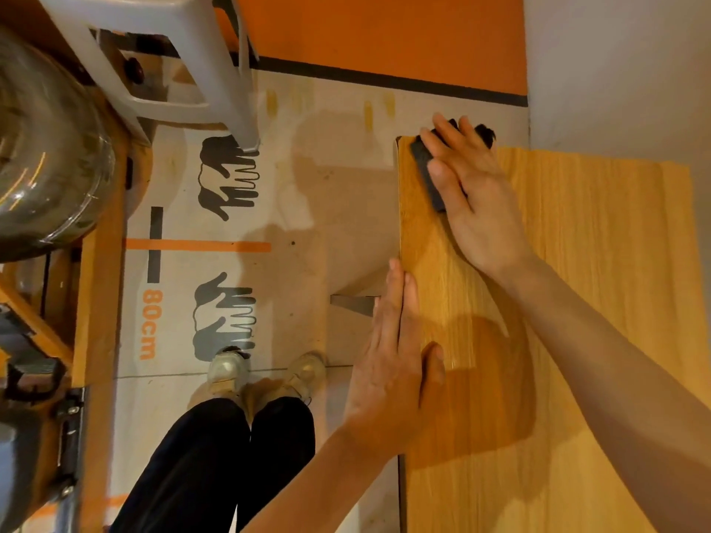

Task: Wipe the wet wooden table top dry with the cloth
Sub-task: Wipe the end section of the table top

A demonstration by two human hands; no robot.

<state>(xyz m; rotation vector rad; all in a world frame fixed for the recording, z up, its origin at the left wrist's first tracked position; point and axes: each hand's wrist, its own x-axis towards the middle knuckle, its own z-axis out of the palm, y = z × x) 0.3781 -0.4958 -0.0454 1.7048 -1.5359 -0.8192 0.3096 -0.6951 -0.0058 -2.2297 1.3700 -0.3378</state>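
At the far left of the frame a clear glass vessel (46, 155) bulges in, cut off by the edge and blurred. Right of it, at the top, stand the legs of a grey plastic stool (169, 63), its seat out of view. Below lies a floor mat (215, 248) printed with dark hand shapes and "80cm". At the bottom centre, dark trouser legs (215, 463) end in pale shoes (265, 373).

Further right, the left hand (392, 375) lies along the near edge of the wooden table top (577, 302): fingers straight and pressed together along the rim, thumb resting on the wood, gripping nothing. A darker patch on the wood sits beside its thumb; whether that is wetness or shadow I cannot tell.

In the upper right, the right hand (467, 190) presses flat on the dark cloth (425, 171) at the table's far corner, fingers straight and slightly spread. The hand hides most of the cloth; only a folded edge and a frayed tip show.
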